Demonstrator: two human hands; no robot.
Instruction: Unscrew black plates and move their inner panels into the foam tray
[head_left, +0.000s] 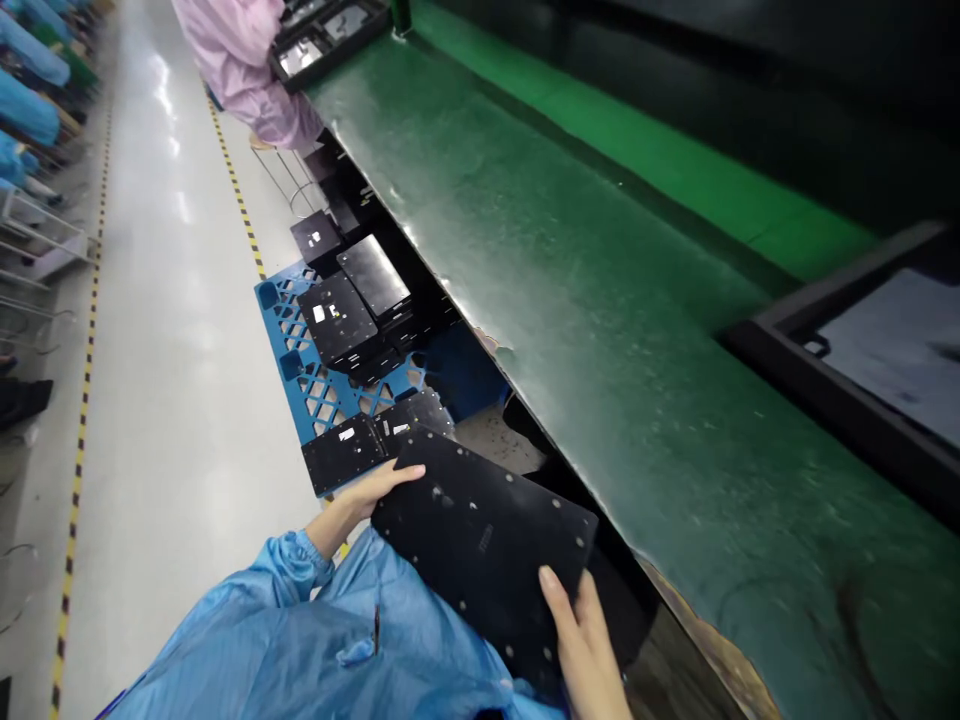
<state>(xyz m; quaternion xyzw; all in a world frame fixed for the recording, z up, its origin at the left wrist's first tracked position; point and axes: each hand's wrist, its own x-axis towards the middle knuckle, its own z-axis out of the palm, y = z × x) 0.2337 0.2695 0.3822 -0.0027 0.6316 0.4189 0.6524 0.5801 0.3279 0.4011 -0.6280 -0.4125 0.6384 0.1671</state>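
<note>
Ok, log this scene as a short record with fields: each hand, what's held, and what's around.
left hand: grips far edge of black panel
right hand: grips near corner of same panel
panel: flat, dotted with holes, over the lap
bench: green, to the right
tray: black, on bench
pallet: blue, on floor, stacked with black panels
other person: pink coat, farther along
</note>
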